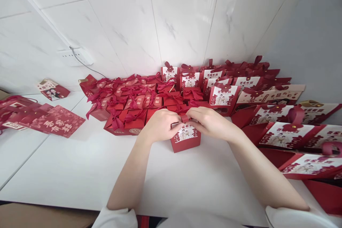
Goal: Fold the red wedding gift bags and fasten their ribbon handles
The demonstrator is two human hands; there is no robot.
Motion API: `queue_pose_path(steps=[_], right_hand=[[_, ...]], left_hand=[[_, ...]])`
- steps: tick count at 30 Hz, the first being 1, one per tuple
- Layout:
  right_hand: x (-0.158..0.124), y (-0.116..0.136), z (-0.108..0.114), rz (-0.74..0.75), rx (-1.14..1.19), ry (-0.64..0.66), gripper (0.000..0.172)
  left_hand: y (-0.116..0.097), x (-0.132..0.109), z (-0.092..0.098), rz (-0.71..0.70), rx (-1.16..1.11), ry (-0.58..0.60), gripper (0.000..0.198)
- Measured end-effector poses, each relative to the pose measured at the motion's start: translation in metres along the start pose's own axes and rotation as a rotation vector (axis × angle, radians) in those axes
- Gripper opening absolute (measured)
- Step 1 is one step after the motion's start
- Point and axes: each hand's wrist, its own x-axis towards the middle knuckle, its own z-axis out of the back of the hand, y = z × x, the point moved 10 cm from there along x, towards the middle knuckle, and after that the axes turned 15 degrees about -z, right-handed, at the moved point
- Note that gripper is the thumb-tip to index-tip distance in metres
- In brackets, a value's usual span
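Observation:
A small red gift box (186, 144) with a white printed front stands upright on the white table (107, 174), right in front of me. My left hand (163, 123) closes on the top left of the box, its fingers bent around the upper edge. From the other side, my right hand (204, 119) grips the top right, with fingertips close to the left ones. Between them a red ribbon loop (185, 118) shows at the top of the box. The fingers partly cover the top edge.
Behind my hands sit rows of red boxes with ribbon bows (125, 124). Printed gift boxes with loop handles (280, 135) crowd the right side. Flat red bags (61, 121) and a small box (53, 90) lie at left. A cable (85, 65) runs from a wall socket (76, 56).

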Motion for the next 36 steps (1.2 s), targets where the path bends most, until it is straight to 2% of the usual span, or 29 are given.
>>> queue_pose_path(steps=[9,16,24,30,32,36], right_hand=[[-0.003,0.001,-0.001,-0.010,0.021,0.066,0.010],[-0.004,0.001,0.007,-0.005,0.008,0.057,0.016],[-0.006,0.000,0.013,-0.056,0.040,0.078,0.008],[-0.002,-0.001,0.015,-0.093,0.153,0.005,0.005],[0.000,-0.004,0.016,-0.109,0.179,-0.034,0.004],[0.001,-0.007,0.017,-0.131,0.228,-0.065,0.012]], left_hand=[[-0.001,0.000,0.000,-0.006,-0.021,-0.009,0.024],[-0.001,0.002,-0.003,0.038,-0.023,0.023,0.024],[0.006,0.001,-0.010,0.202,-0.026,0.011,0.027],[0.014,-0.002,-0.011,0.245,-0.056,-0.029,0.030],[0.014,-0.002,-0.013,0.221,-0.050,-0.036,0.033],[0.010,0.001,-0.010,0.138,0.004,-0.077,0.038]])
